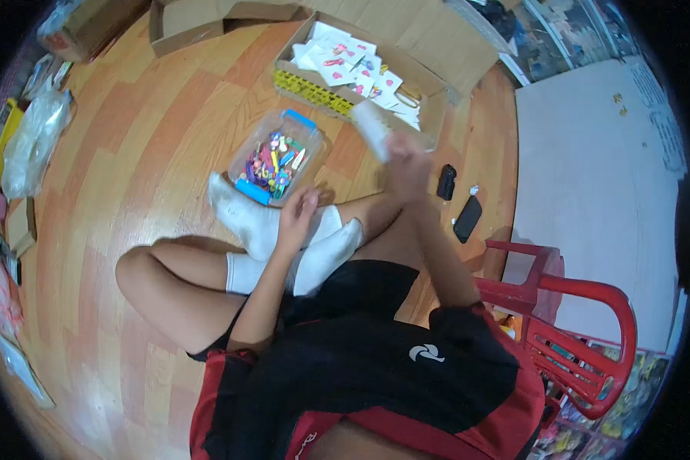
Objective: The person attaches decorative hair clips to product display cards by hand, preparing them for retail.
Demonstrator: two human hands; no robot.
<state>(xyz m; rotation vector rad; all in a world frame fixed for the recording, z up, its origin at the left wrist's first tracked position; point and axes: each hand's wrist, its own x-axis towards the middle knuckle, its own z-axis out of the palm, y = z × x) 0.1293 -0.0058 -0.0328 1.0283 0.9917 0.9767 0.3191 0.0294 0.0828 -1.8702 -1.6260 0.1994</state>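
Gripping a white packet (372, 126), the right hand (408, 165) lifts; left hand (297, 208) curls empty.

Fisheye view, even indoor light, black corners.
Glare patches on the wood floor (130, 161) at left; raised right hand (408, 165) and its white card (372, 126) motion-blurred; edges bend hard.

A white card (373, 126) is held up in the blurred right hand (408, 162). The left hand (299, 211) is rested just beside a tub (277, 157) of small coloured items.
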